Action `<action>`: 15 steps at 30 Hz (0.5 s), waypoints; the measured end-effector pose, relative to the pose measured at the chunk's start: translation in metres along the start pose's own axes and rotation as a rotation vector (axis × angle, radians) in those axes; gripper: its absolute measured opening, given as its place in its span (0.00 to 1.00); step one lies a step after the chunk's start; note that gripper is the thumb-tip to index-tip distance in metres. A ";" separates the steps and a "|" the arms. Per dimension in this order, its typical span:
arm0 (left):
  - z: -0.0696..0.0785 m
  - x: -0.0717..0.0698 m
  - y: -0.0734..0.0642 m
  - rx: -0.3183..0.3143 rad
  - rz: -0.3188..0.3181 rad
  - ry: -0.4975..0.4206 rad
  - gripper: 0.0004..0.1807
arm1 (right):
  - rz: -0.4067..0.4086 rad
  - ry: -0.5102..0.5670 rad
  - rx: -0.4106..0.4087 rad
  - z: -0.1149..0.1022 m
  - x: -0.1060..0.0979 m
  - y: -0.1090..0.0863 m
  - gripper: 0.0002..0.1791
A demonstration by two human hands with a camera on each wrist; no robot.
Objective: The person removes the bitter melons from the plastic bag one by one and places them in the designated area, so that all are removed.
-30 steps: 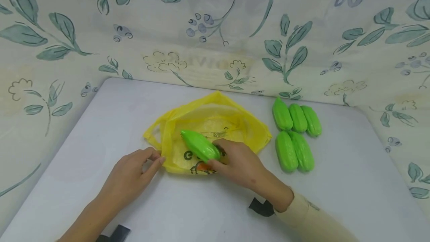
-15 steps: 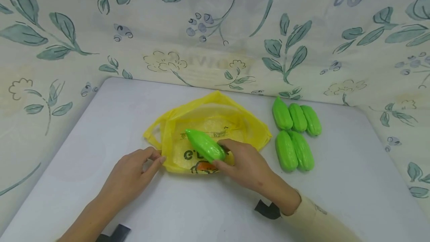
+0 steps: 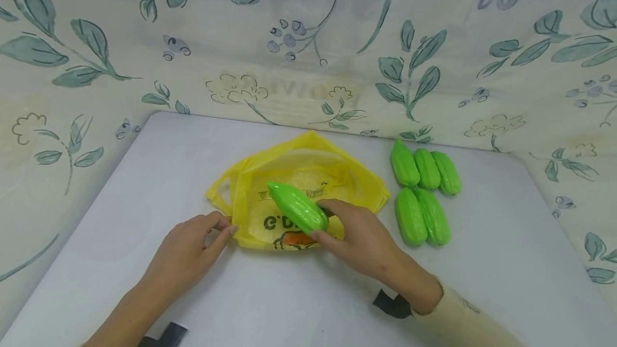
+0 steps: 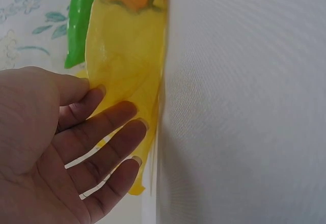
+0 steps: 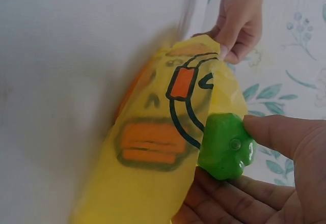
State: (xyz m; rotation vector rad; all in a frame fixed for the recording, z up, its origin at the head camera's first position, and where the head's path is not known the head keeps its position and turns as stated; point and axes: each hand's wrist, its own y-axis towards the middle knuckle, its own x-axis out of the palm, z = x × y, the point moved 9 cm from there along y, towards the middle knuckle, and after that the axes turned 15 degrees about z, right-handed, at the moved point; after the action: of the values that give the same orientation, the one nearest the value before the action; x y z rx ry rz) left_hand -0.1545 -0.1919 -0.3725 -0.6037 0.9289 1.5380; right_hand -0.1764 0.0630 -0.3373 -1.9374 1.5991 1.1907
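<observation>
A yellow plastic bag [image 3: 313,140] with printed letters and an orange picture lies on the table, its mouth spread wide. My left hand [image 3: 188,242] pinches the bag's near left edge between thumb and index finger; its other fingers rest against the plastic in the left wrist view. Over the bag's opening, my right hand [image 3: 363,237] grips the blunt end of a glossy green ribbed toy vegetable [image 3: 296,206]. Its pointed tip slants toward the far left. In the right wrist view, the blunt end of the toy vegetable [image 5: 226,145] sits between thumb and fingers, beside the bag's near wall.
Several more green toy vegetables [image 3: 416,216] lie in two rows to the right of the bag. Black pieces [image 3: 392,304] show beside the right wrist and at the bottom left. A floral cloth [image 3: 308,42] hangs behind the white table [image 3: 506,261].
My right hand has shifted a little to the right with the green toy vegetable. My left hand and the bag have stayed in place.
</observation>
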 end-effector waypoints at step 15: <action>0.000 0.000 0.001 0.006 -0.001 -0.001 0.05 | 0.024 0.004 -0.003 0.001 -0.013 -0.008 0.29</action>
State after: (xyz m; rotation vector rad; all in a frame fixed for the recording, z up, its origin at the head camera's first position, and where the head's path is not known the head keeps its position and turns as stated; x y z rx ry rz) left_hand -0.1553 -0.1918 -0.3719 -0.5984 0.9321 1.5339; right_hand -0.1689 0.0737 -0.3296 -1.9288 1.6278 1.2005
